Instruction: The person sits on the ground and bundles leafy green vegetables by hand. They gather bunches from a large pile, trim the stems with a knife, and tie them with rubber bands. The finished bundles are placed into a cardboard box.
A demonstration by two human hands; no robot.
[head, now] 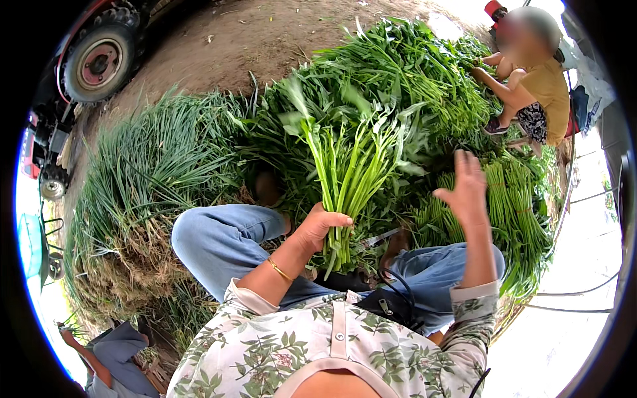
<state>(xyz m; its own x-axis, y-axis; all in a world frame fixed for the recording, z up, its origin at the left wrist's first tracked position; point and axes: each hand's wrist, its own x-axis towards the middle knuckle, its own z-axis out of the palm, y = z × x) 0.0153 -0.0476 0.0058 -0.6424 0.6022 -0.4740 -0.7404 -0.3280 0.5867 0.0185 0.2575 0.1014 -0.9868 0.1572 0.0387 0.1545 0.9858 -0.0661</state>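
My left hand (322,226) is closed around the lower stalks of a bunch of leafy green stems (348,169) that look like water spinach. The bunch stands roughly upright between my knees, its leaf tips blurred and fanning outward. To the right, my right hand (466,186) is raised with fingers apart and nothing in it, slightly blurred. Beneath or beyond that hand lie tied bundles of green stalks (515,199), cut ends aligned. A large heap of loose leafy greens (393,69) spreads in front of me.
A pile of scallions (164,144) with brown roots (129,258) lies at left. A person (535,89) sits at the heap's far right. Another person's legs (119,353) show at lower left. A tractor wheel (99,62) stands on the dirt ground (224,45). A black bag (383,306) rests at my lap.
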